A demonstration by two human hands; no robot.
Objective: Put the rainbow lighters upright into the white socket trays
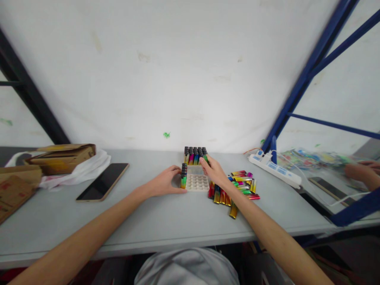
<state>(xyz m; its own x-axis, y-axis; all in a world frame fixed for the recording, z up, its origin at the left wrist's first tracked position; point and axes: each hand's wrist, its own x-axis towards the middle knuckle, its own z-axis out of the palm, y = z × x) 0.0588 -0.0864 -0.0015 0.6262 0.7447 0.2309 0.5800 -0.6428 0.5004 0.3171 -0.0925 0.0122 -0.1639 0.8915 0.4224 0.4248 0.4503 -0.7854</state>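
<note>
Left hand [166, 181] rests half-open against the lighter tray [198, 183]; right hand [214, 171] pinches a lighter [205, 159] at its back row.

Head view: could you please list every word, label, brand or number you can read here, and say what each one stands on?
Nothing in this view can be read as text.
Cardboard box: red printed marks, too blurred to read.
Power strip: blue patches, any lettering too small to read.
Lighters: coloured bodies, no legible print.
Phone: dark screen, nothing shown.
</note>
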